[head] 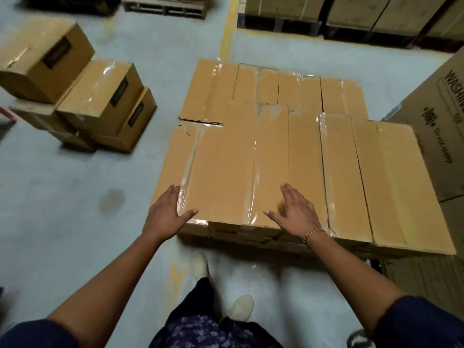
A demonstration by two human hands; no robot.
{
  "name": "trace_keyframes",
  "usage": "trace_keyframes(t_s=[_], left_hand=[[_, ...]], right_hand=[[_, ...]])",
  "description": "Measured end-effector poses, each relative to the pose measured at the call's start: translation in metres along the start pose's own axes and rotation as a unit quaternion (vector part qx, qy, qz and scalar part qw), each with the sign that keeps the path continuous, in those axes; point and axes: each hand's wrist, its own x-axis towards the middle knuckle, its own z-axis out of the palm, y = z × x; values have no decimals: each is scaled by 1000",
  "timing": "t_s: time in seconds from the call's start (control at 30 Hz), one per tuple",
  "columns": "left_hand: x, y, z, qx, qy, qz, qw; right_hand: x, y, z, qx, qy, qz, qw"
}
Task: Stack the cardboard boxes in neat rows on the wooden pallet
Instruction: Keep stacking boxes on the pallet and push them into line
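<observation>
Cardboard box: we are looking down at a long taped box point(238, 167) lying on top of the stack in front of us, its near end at the stack's front edge.
Left hand: we are pressing our left hand point(165, 212) against the box's near left corner, fingers straight along its side, thumb lying across the top; nothing is being gripped.
Right hand: we are laying our right hand point(293, 212) flat on the box top, fingers straight, a gold bracelet point(312, 233) at the wrist.
Neighbouring boxes: taped boxes point(364, 172) are lying side by side just right of it.
Loose boxes: a small pile point(100, 101) is sitting on the grey floor point(75, 184), well apart to our left.
Printed carton: a big carton point(437, 116) is standing just right of the stack.
</observation>
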Motion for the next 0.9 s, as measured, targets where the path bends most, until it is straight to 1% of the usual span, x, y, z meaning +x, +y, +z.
trace_keyframes(t_s=[0.13, 0.27, 0.47, 0.7, 0.8, 0.9], left_hand=[[-17, -39, -30, -32, 46, -33, 998], [-31, -88, -64, -55, 86, -66, 993], [-37, -189, -124, -95, 124, -103, 982], [-35, -325, -203, -109, 134, -132, 976], [-26, -368, -234, -121, 147, -147, 971], [-7, -398, -256, -150, 160, -158, 963]], right_hand=[[10, -48, -9, 9, 27, -36, 999], [28, -115, -5, 32, 38, -67, 996], [73, -254, 14, 70, 31, -118, 990], [111, -422, 47, 146, 16, -147, 978], [126, -479, 53, 161, 7, -158, 974], [152, -521, 52, 158, -1, -174, 972]])
